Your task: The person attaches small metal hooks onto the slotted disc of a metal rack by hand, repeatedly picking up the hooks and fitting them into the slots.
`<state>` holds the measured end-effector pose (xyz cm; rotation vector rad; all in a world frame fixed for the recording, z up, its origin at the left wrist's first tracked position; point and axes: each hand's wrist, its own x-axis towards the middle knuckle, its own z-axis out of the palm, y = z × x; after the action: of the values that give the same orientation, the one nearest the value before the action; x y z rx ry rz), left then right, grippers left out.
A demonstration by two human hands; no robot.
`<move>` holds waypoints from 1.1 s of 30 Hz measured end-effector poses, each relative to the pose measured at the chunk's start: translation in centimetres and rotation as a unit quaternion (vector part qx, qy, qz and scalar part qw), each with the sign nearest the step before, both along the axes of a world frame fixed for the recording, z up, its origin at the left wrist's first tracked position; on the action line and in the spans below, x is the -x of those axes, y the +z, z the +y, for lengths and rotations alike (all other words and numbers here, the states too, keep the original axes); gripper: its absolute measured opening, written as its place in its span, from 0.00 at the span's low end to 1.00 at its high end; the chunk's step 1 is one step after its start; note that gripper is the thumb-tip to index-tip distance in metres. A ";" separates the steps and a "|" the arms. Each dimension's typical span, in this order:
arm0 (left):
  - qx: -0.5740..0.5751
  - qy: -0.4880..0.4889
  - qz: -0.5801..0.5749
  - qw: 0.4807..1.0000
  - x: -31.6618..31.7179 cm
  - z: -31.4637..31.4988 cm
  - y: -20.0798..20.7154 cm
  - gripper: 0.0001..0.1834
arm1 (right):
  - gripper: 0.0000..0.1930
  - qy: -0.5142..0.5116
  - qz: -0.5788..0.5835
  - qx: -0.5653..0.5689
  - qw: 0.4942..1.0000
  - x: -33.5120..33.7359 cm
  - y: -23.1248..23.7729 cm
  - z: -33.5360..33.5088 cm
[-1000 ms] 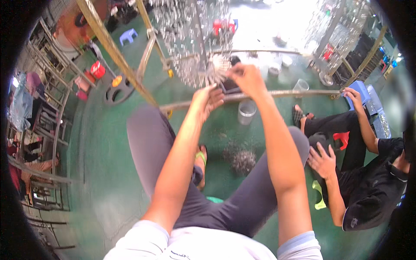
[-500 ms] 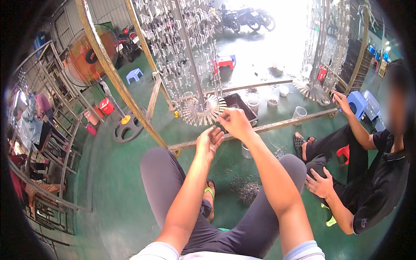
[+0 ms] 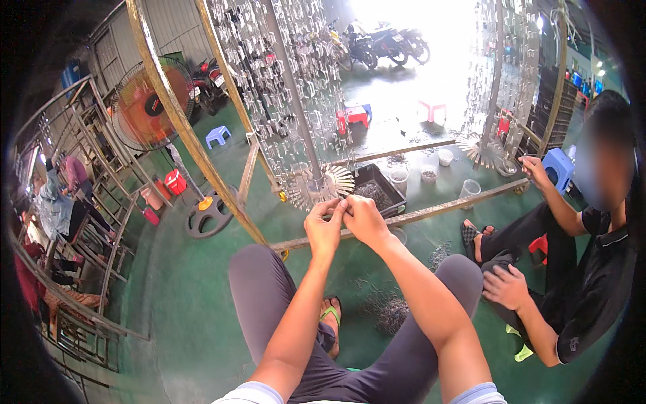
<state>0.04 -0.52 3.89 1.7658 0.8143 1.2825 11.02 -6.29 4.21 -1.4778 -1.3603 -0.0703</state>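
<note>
Green floor (image 3: 182,323) of a workshop, w/ motorbikes (image 3: 387,46) parked by the bright opening at the back & a big fan (image 3: 153,101) off to the left. Low frame rail (image 3: 431,215) runs across the front; past it, strings of small shiny pieces (image 3: 249,81) hang around a metal pole (image 3: 296,94), w/ a finned metal disc (image 3: 334,182) at its lower end, just beyond the person's hands. L hand (image 3: 323,230) & R hand (image 3: 365,221) meet in front of the disc's near edge, fingers bent, tips together; can't tell if they're closed on a small part or touching the fins. Black bin (image 3: 396,207) w/ loose bits sits just right of the disc, clear tubs (image 3: 470,194) nearby; metal scraps (image 3: 392,315) lie on the floor. Co-worker's raised hand (image 3: 535,172) is nr a 2nd finned disc (image 3: 479,149). Step in hand looks like fine 2-handed fingertip work at the disc's edge; next move prob calls for a steady pinch, light touch & no snagged strings.
</note>
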 end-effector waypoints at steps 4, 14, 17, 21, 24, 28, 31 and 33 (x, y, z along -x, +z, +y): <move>-0.063 -0.007 -0.002 0.998 0.2 0.2 0.5 0.11 | 0.08 0.062 0.100 0.013 0.993 -0.5 -0.5 0.1; -0.112 -0.009 0.004 0.994 0.5 0.7 -0.2 0.10 | 0.09 0.102 0.081 0.064 0.989 -1.0 0.3 -1.3; -0.117 -0.006 0.006 0.993 0.7 0.8 -0.2 0.09 | 0.10 0.105 0.080 0.081 0.988 -0.9 0.6 -1.4; -0.089 -0.018 0.009 0.996 0.5 0.7 -0.2 0.11 | 0.08 0.101 0.101 0.058 0.988 -1.4 -0.6 -0.8; -0.060 -0.017 0.004 0.998 0.4 0.4 -0.4 0.11 | 0.09 0.099 0.120 0.068 0.985 -1.6 -0.1 -1.0; -0.057 -0.011 0.035 0.998 0.6 0.8 -2.1 0.12 | 0.09 0.081 0.125 0.096 0.984 -1.7 0.4 -0.9; -0.050 -0.074 0.136 0.987 1.0 0.6 -1.9 0.12 | 0.08 0.087 0.135 0.089 0.983 -2.5 -0.3 -0.5; -0.043 -0.069 0.132 0.988 1.3 0.3 -1.7 0.12 | 0.08 0.089 0.135 0.095 0.982 -2.1 0.3 -0.8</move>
<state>-1.22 -0.24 2.15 2.0525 0.7760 1.0203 13.16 -7.06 4.51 -1.4535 -1.2950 0.3711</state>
